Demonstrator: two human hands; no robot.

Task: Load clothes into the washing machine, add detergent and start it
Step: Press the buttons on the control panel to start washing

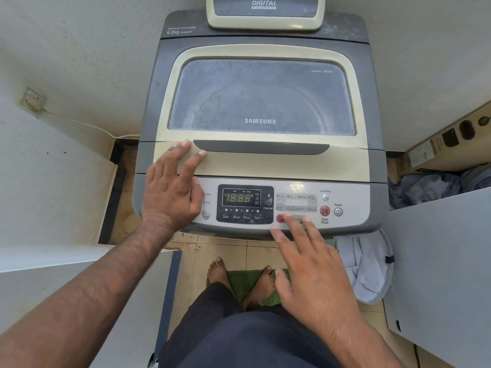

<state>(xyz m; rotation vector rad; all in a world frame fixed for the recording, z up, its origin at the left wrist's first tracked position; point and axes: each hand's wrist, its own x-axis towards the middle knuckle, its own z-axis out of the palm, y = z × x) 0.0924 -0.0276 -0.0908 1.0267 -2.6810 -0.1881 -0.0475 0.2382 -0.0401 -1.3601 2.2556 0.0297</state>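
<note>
Now, nearest me, my right hand (308,264) hovers spread wide and empty, fingertips (287,215) over the red button (280,218) at the panel's lower edge. My left hand (171,187) lies flat and empty at nine o'clock, steadying the washing machine (261,166). Display (239,198) lit. Lid (261,102) shut at twelve. I'd say: one fingertip only, slide toward three o'clock to the Start/Pause button (324,211), press squarely, avoid the Power button (338,212) beside it.
</note>
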